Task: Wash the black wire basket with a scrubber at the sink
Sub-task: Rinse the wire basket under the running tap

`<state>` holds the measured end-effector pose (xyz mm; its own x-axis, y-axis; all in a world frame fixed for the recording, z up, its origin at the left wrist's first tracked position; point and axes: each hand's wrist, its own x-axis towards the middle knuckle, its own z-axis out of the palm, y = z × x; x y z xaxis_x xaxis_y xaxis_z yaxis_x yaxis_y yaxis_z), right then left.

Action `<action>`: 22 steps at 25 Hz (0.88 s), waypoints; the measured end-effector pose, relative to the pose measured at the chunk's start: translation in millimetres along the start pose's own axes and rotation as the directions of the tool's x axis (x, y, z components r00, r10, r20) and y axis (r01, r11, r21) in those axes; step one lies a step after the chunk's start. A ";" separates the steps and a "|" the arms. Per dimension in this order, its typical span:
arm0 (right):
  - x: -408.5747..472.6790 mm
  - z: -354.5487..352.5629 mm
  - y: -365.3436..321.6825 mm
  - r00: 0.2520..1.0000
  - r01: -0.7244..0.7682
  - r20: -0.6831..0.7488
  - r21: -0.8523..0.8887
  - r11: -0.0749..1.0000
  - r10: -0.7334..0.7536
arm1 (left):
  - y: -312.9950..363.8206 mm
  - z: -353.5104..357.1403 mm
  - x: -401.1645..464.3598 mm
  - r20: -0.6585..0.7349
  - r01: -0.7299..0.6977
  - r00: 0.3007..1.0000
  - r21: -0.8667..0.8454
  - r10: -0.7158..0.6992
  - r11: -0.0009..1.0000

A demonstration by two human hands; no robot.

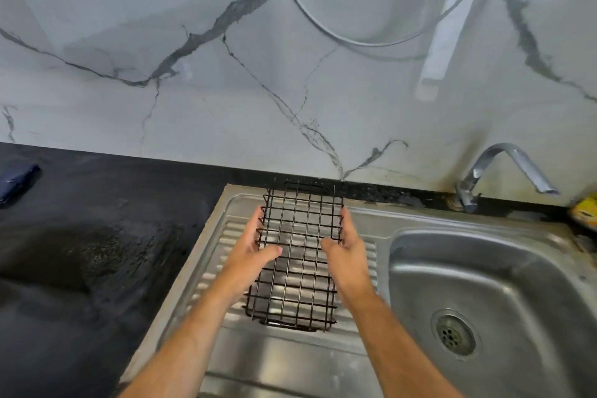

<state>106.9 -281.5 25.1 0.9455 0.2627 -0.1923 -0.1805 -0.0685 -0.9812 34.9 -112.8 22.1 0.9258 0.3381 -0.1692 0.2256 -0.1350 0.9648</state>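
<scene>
Black basket, shiny sink

The basket [297, 255] is black squares; the wall [226, 90] white with gray cracks.

Basket [298, 255]: thin wire grid, black coated, slightly glossy. Sink [484, 271]: brushed stainless steel, dull sheen, with a ribbed draining board [290, 355]. Tap [504, 171]: polished metal, bright and reflective. Counter [97, 236]: black stone, speckled, matt. Wall [226, 90]: smooth white marble-look surface with grey veins, faintly glossy.

A: Tally?
B: One wire basket [298, 255], two hands: left hand [255, 244], right hand [347, 244]. One sink [484, 271], one tap [504, 171], one drain [454, 336].
A: Bench [97, 220]?
B: One dark cloth [17, 179].
</scene>
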 end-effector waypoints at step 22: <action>-38.8 -321.2 28.2 0.868 0.312 -0.345 -0.182 0.932 -0.358 | 112.0 302.3 4.0 0.232 0.300 0.941 -0.225 -0.248 0.927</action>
<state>152.2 -602.8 10.5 0.9785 -0.0798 0.1904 0.1763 -0.1566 -0.9718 155.6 -408.1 68.7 0.8852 0.1356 -0.4449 0.4183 0.1862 0.8890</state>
